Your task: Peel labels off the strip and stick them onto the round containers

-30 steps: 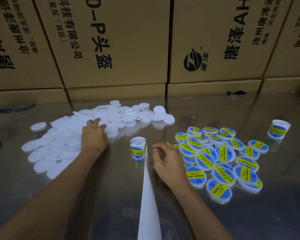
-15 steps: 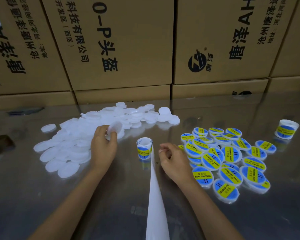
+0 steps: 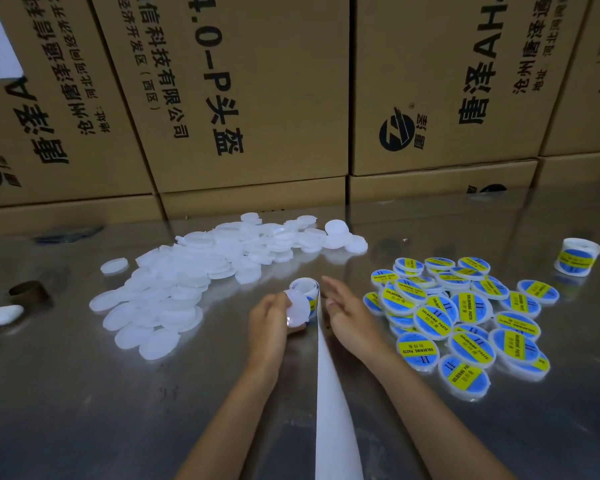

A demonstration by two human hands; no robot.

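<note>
My left hand (image 3: 270, 318) grips a plain white round container (image 3: 298, 308), held tilted in front of the label roll (image 3: 305, 289). The roll stands upright on the metal table, and its white backing strip (image 3: 329, 393) trails toward me. My right hand (image 3: 347, 311) is just right of the strip, fingers stretched toward the roll, holding nothing that I can see. A heap of unlabelled white containers (image 3: 194, 271) lies to the left. Labelled containers (image 3: 465, 313) with blue and yellow stickers are piled to the right.
A second label roll (image 3: 577, 256) stands at the far right. Cardboard boxes (image 3: 257, 98) wall off the back of the table. An empty brown tape core (image 3: 26, 292) and a white object (image 3: 0, 315) lie at the left edge.
My left hand picked a white container from the heap and carried it right, next to the roll. My right hand's fingers uncurled and reached toward the roll.
</note>
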